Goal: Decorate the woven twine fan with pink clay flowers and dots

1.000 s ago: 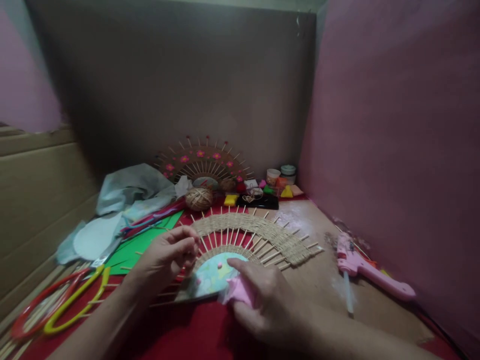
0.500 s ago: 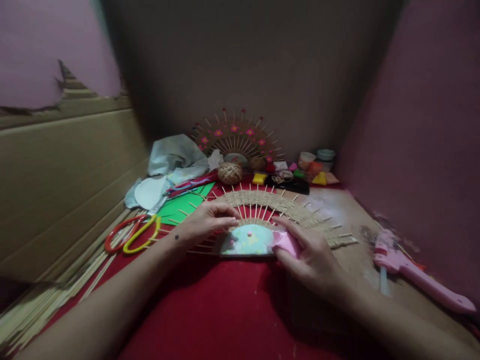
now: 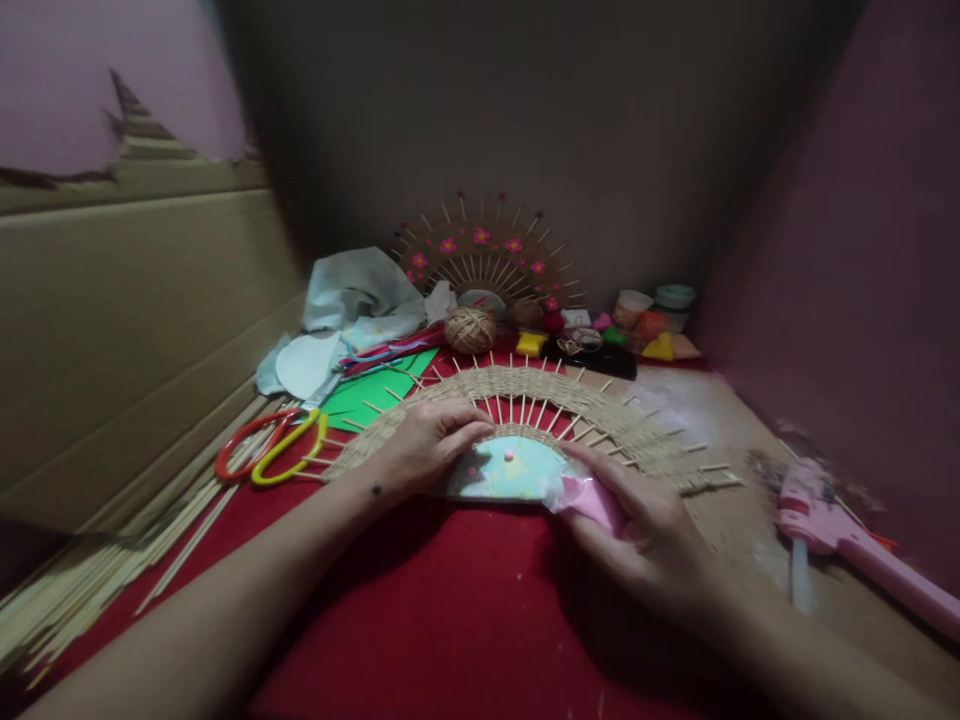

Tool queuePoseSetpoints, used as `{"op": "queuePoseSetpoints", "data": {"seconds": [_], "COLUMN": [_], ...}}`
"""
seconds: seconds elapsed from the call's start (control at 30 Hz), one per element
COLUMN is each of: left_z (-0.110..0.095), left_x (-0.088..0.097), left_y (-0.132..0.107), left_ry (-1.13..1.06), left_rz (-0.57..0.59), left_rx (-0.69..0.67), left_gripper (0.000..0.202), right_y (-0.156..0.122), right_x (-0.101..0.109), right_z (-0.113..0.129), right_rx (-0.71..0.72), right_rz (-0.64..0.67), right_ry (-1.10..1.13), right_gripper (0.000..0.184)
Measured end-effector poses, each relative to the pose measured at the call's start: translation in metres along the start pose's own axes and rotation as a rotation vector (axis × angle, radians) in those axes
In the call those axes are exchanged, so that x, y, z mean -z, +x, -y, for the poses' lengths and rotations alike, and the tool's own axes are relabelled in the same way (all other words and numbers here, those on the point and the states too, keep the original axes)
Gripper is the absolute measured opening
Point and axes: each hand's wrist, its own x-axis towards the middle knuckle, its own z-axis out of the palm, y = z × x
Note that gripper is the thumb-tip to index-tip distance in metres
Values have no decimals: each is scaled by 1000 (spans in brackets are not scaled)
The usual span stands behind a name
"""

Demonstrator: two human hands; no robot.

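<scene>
Your right hand (image 3: 646,525): gripping pink packet (image 3: 591,498). Your left hand (image 3: 429,442): curled, contents unclear; keep it off the pink dot (image 3: 509,456).

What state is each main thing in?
Woven fan: lying down, sticks projecting
Pink packet: held in right hand
Left hand: fingers bent, grip unclear
Flowered fan: upright
Twine ball: wound
Green sheet: partly covered
Scissors: lying down, blade opening unclear
Glue gun: lying down
</scene>
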Motion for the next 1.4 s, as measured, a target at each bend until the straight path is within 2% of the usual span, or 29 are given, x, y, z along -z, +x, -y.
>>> {"op": "queuePoseSetpoints", "data": {"seconds": [0.1,0.27,0.33,0.5,0.7,0.93,1.17,1.23,1.4], "left_z": [-3,-5,-2,8,12,12,-5,-13,-28], "left_x": [2,0,-3,-12,-12,-14,-6,-5,-13], "left_y": [0,1,0,-3,-5,-4,-8,-10,-16], "left_ry": [-1,-2,5,45,105,111,5,-79,-265], "left_rz": [61,94,85,18,38,16,-106,-91,38], "left_rx": [-37,12,-4,-144,-249,-278,-251,-236,-209], "left_gripper": [17,15,15,19,27,26,13,10,8], "right_y": [0,0,-1,-3,-3,-2,-2,-2,-3], "right_x": [1,1,0,-1,-2,-3,-1,0,-1], "right_z": [1,0,-1,-3,-5,-5,-1,0,3], "right_rx": [-11,-6,-3,-9,-12,5,-61,-79,-59], "right_rz": [9,17,25,22,19,13,90,119,154], "right_ry": [-11,-16,-5,10,-11,-3,34,53,87], "right_gripper": [50,51,52,53,52,51,57,61,66]}}
